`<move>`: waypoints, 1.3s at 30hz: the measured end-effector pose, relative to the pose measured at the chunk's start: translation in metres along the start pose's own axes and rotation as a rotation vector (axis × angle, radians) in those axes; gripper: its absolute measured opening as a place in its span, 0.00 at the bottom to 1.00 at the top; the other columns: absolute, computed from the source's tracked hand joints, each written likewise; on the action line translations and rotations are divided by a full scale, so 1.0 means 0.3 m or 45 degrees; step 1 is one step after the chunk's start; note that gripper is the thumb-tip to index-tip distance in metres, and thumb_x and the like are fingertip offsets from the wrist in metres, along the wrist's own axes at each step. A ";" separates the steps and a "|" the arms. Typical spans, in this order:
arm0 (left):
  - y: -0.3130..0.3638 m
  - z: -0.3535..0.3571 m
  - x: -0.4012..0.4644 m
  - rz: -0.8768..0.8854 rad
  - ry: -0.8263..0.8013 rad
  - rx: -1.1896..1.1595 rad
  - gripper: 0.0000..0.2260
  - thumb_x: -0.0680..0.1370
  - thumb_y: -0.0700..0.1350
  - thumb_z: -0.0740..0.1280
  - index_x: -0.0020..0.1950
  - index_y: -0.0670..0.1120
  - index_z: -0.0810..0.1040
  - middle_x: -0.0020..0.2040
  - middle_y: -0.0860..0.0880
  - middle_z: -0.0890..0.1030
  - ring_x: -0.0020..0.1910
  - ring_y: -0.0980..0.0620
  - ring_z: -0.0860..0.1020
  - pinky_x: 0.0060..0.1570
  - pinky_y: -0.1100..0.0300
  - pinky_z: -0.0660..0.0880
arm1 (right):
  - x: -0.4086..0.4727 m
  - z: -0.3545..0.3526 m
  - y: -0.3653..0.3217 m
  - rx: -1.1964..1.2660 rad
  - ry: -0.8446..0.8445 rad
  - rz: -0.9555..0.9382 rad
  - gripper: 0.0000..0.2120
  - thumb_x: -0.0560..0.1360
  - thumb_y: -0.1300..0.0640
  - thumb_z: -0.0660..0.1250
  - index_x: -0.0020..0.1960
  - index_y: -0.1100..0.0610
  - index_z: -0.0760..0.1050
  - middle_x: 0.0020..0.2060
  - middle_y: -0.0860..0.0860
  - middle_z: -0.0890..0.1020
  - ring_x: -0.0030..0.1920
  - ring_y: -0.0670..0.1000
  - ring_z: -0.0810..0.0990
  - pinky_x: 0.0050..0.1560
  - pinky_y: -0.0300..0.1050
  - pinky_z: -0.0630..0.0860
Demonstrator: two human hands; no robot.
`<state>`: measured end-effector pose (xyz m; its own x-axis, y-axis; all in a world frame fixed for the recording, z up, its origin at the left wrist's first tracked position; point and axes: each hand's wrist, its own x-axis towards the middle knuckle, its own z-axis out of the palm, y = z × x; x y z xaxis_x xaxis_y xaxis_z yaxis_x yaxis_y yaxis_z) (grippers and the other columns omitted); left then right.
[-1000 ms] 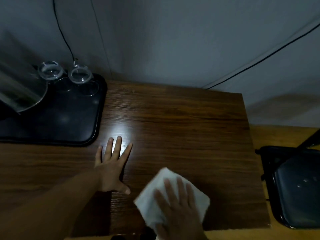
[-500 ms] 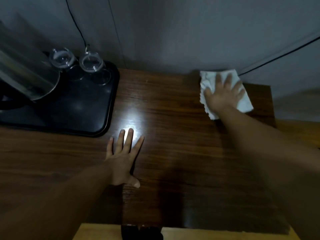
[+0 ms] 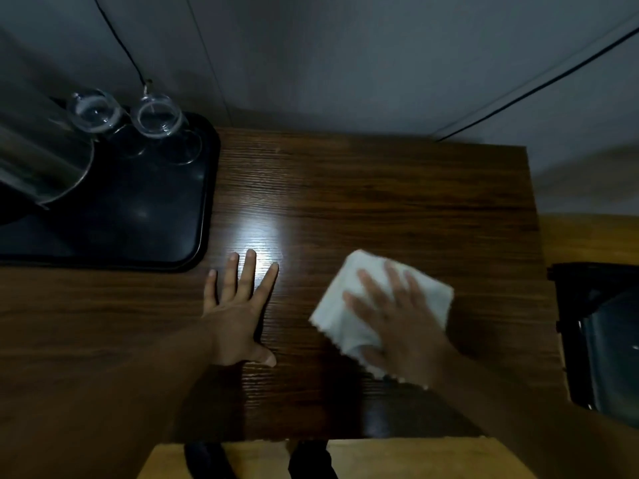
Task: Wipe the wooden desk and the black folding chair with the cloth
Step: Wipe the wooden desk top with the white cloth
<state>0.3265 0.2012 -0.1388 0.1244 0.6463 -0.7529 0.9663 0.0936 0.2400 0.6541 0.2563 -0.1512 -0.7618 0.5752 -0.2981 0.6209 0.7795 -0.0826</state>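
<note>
Nearest us, our right hand (image 3: 397, 319) presses flat, fingers straight, on the white cloth (image 3: 349, 305) at the tabletop's (image 3: 380, 202) near right. Our left hand (image 3: 238, 305) rests open beside it. Farther right stands the black folding chair (image 3: 601, 340), nearer the cloth-bearing hand.

The desk (image 3: 397, 202) is dark grained wood, glossy under the light. The cloth (image 3: 349, 305) looks soft and matt. At upper left, a smooth glossy tray (image 3: 166, 216) carries clear glasses (image 3: 155, 115).
</note>
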 end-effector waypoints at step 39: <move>-0.242 0.086 -0.214 0.212 0.376 -0.133 0.58 0.65 0.77 0.67 0.78 0.65 0.29 0.78 0.56 0.23 0.75 0.55 0.21 0.76 0.47 0.29 | 0.894 -0.283 0.043 0.227 0.074 0.739 0.38 0.78 0.31 0.47 0.84 0.43 0.45 0.85 0.53 0.42 0.81 0.69 0.39 0.78 0.71 0.37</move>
<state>0.2542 0.1334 -0.1237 0.1931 0.8490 -0.4919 0.9080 0.0353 0.4175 0.4421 0.4416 -0.1514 -0.2956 0.9103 -0.2898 0.9553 0.2842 -0.0815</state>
